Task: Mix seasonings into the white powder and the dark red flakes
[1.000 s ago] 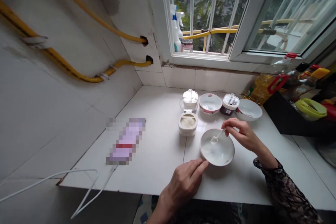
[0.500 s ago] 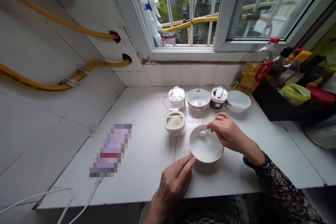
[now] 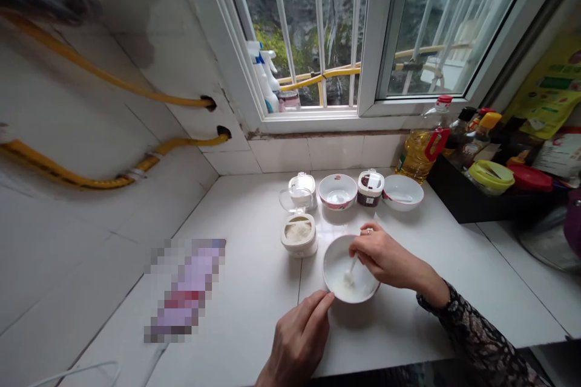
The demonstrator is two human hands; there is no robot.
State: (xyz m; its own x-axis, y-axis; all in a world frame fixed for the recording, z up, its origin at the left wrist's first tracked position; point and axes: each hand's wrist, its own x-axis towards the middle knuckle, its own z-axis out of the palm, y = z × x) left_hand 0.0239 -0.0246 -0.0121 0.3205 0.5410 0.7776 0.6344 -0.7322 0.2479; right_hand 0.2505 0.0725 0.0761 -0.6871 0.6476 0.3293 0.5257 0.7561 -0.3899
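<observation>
Left hand (image 3: 297,341) low at bottom edge, back upward, fingers (image 3: 321,305) together, extended up and right. Right hand (image 3: 385,257) higher, farther forward, wrist slightly bent, fingers curled downward in pinch. Ring (image 3: 369,231) on right hand. Right forearm (image 3: 472,326) in dark patterned sleeve (image 3: 481,332), entering from lower right.

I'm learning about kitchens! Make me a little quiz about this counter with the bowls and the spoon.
1. Which hand holds the spoon?
2. How many bowls are on the counter?
3. True or false: the oil bottle stands to the left of the bowls.

Key: 1. The right hand. 2. Three. 3. False.
</observation>
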